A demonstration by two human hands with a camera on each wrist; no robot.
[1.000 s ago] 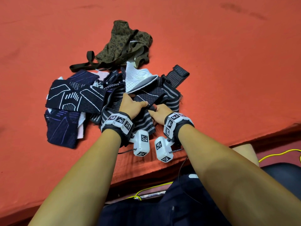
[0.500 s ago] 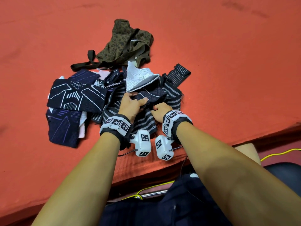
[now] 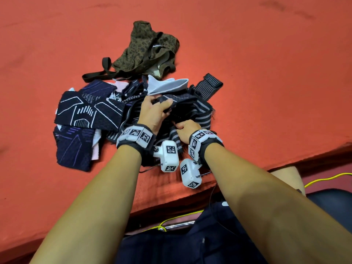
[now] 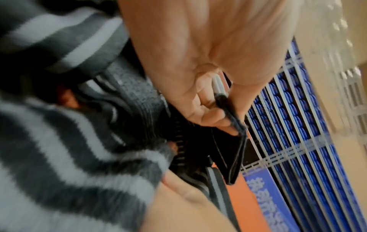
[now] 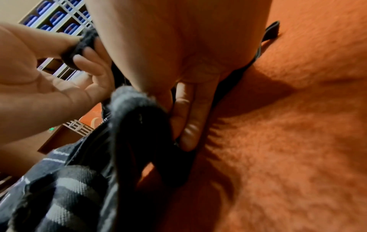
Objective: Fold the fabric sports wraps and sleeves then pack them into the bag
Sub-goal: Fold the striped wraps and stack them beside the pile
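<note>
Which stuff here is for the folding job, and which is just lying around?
For the job: striped wrap, held by left hand and right hand; patterned sleeves; white sleeve; spotted bag.
Lying around: yellow cable; red cloth.

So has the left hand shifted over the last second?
Yes. The left hand has moved away from the person, up toward the white sleeve, lifting the striped wrap's edge.

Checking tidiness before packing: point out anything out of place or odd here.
Nothing is folded: the wraps and sleeves lie heaped on the orange surface, and the camouflage bag sits crumpled, its strap trailing.
</note>
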